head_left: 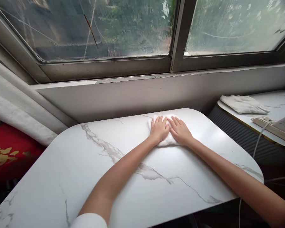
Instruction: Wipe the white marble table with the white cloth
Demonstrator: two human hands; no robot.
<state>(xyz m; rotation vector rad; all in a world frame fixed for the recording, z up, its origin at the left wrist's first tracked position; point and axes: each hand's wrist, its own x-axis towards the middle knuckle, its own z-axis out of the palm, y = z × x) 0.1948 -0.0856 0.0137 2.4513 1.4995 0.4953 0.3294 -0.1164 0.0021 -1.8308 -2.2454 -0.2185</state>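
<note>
A white cloth [169, 140] lies folded on the white marble-patterned table [85, 177], close to its far edge. My left hand [159, 129] rests flat on the left part of the cloth, fingers spread and pointing away from me. Beside it, my right hand [180, 130] presses flat on the right part, its fingers also stretched out. The two hands are side by side, palms down, and neither is wrapped around the cloth.
Behind the table are a low wall [123, 98] and a window frame [109, 69]. A curtain [19, 104] and red fabric [11, 155] are at left. At right, a second table holds another cloth [243, 104] and a power strip [275, 129] with a cable.
</note>
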